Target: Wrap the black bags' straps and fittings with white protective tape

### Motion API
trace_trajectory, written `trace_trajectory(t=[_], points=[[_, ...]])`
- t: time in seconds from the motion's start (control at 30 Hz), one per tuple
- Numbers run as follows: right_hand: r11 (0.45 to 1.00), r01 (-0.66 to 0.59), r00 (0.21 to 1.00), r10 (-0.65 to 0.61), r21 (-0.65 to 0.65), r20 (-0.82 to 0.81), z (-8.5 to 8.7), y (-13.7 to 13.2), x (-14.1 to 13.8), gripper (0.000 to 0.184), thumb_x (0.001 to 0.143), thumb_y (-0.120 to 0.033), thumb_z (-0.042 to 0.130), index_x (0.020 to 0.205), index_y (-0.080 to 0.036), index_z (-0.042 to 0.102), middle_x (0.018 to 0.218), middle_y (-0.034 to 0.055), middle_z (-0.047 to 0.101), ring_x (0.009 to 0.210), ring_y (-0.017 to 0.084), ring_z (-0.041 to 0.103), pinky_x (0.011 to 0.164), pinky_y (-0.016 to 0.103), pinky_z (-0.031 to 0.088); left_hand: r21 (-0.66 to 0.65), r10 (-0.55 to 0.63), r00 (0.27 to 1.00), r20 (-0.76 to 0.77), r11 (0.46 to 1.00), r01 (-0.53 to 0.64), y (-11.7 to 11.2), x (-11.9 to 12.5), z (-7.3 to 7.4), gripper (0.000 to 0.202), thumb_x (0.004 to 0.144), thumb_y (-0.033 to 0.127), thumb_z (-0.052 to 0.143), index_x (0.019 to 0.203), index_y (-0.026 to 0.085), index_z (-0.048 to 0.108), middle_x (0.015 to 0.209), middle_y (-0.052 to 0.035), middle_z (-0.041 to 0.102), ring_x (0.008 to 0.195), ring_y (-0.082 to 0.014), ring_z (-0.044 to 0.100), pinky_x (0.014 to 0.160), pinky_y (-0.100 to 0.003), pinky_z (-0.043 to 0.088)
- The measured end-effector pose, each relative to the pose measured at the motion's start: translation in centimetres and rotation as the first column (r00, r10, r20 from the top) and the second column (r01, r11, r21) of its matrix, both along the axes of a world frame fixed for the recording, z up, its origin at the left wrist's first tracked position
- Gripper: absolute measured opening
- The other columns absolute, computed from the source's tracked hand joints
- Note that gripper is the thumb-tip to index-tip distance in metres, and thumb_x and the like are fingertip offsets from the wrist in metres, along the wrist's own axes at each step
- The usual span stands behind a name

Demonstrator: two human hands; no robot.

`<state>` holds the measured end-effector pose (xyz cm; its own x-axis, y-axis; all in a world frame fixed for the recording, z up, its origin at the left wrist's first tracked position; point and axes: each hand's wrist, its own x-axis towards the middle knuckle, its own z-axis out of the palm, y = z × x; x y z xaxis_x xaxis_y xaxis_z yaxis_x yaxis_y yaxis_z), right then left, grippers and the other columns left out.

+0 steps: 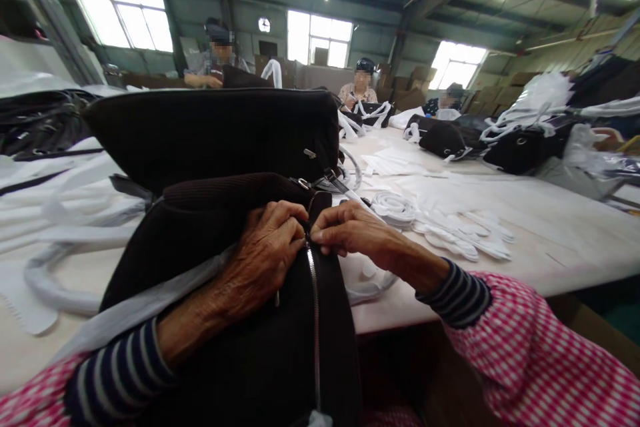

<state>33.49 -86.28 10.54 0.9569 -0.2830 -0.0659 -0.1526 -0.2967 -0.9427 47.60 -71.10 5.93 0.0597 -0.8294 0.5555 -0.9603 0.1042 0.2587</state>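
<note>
Both hands are in at the zipper (315, 307) of the dark bag (250, 353), which sits at the table's (590, 237) near edge, in front of the wearer. That zipper line runs near to far, its far end tipping slightly left, towards a ribbed panel (230, 191). Left hand (273, 240) on the left, right hand (345, 227) on the right, fingers pinched closed on the zipper's edges; exactly what sits between the tips is hidden. Silvery metal teeth, matte black cloth, rounded sides! A pale, wrapped tube-like strap (165, 290) slants across the bag's left. Just beyond, a second dark bag (215, 137) stretches left to right, smooth and boxy. To the right, a flat white coil (394, 207) lies on the table.
</note>
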Motion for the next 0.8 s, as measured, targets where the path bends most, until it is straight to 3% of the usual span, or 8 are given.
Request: trace_trajectory(t=[0.17, 0.3, 0.37, 0.5, 0.57, 0.63, 0.7, 0.8], points=[[0.98, -0.126, 0.984, 0.143, -0.156, 0.107, 0.0, -0.2, -0.5, 0.009, 0.083, -0.022, 0.065, 0.077, -0.016, 0.069, 0.065, -0.0027, 0.057, 0.059, 0.011, 0.051, 0.055, 0.024, 0.038, 0.02, -0.033, 0.991, -0.13, 0.999, 0.036, 0.4, -0.1, 0.4, 0.015, 0.102, 0.015, 0.047, 0.09, 0.02, 0.055, 0.125, -0.0087, 0.058, 0.115, -0.0256, 0.054, 0.098, -0.048, 0.043], [0.925, -0.086, 0.976, 0.153, -0.369, 0.155, 0.1, 0.1, -0.6, 0.01, 0.083, -0.012, 0.061, 0.08, -0.016, 0.07, 0.072, -0.0021, 0.06, 0.07, 0.012, 0.053, 0.066, 0.024, 0.04, 0.004, -0.056, 0.989, -0.137, 0.998, 0.057, 0.5, -0.1, 0.4, 0.015, 0.101, 0.013, 0.048, 0.09, 0.02, 0.056, 0.125, -0.0083, 0.058, 0.116, -0.0256, 0.054, 0.098, -0.047, 0.043], [0.943, -0.073, 0.989, 0.111, -0.324, 0.1, 0.2, 0.2, -0.5, 0.009, 0.081, -0.012, 0.062, 0.076, -0.016, 0.069, 0.067, -0.0025, 0.059, 0.064, 0.011, 0.052, 0.061, 0.024, 0.039, -0.019, -0.056, 0.99, -0.131, 0.998, 0.054, 0.4, -0.1, 0.3, 0.015, 0.1, 0.013, 0.049, 0.089, 0.019, 0.057, 0.123, -0.008, 0.059, 0.114, -0.0255, 0.055, 0.097, -0.047, 0.044], [0.999, -0.038, 0.998, 0.037, -0.016, -0.056, 0.3, 0.1, 0.3, 0.01, 0.078, -0.016, 0.063, 0.068, -0.015, 0.062, 0.053, -0.0039, 0.055, 0.043, 0.009, 0.043, 0.045, 0.023, 0.03, -0.053, -0.064, 0.991, -0.118, 0.997, 0.058, 0.2, 0.0, 0.1, 0.014, 0.1, 0.012, 0.051, 0.09, 0.019, 0.057, 0.122, -0.008, 0.06, 0.113, -0.0252, 0.056, 0.096, -0.046, 0.045], [0.999, -0.031, 0.995, 0.032, 0.017, -0.09, 0.4, 0.0, 0.6, 0.011, 0.078, -0.015, 0.061, 0.067, -0.015, 0.06, 0.052, -0.0031, 0.057, 0.041, 0.008, 0.042, 0.044, 0.023, 0.029, -0.055, -0.074, 0.99, -0.119, 0.996, 0.068, 0.2, 0.0, 0.1, 0.013, 0.099, 0.011, 0.052, 0.091, 0.019, 0.057, 0.122, -0.008, 0.06, 0.113, -0.0252, 0.056, 0.096, -0.046, 0.045], [0.996, -0.077, 0.992, 0.071, -0.053, -0.104, 0.7, -0.1, 0.8, 0.012, 0.078, -0.013, 0.06, 0.066, -0.015, 0.06, 0.053, -0.0033, 0.056, 0.042, 0.009, 0.044, 0.045, 0.023, 0.031, -0.056, -0.079, 0.989, -0.125, 0.996, 0.073, 0.2, 0.0, 0.1, 0.013, 0.099, 0.01, 0.051, 0.091, 0.019, 0.057, 0.122, -0.0078, 0.059, 0.113, -0.0251, 0.057, 0.096, -0.046, 0.044], [0.966, -0.14, 0.989, 0.124, -0.218, -0.082, 1.1, 0.0, 0.8, 0.013, 0.078, -0.01, 0.059, 0.066, -0.015, 0.06, 0.056, -0.0038, 0.054, 0.048, 0.01, 0.046, 0.049, 0.024, 0.032, -0.051, -0.084, 0.988, -0.128, 0.996, 0.078, 0.3, 0.0, 0.2, 0.014, 0.1, 0.01, 0.051, 0.091, 0.019, 0.057, 0.121, -0.0076, 0.059, 0.112, -0.025, 0.057, 0.095, -0.047, 0.044], [0.856, -0.156, 0.985, 0.172, -0.493, -0.014, 1.5, 0.0, 0.5, 0.014, 0.081, -0.005, 0.059, 0.071, -0.015, 0.065, 0.066, -0.0032, 0.055, 0.062, 0.011, 0.05, 0.058, 0.025, 0.033, -0.037, -0.09, 0.987, -0.136, 0.996, 0.086, 0.4, 0.0, 0.4, 0.014, 0.1, 0.01, 0.051, 0.09, 0.019, 0.056, 0.12, -0.0075, 0.059, 0.111, -0.025, 0.056, 0.094, -0.047, 0.044]])
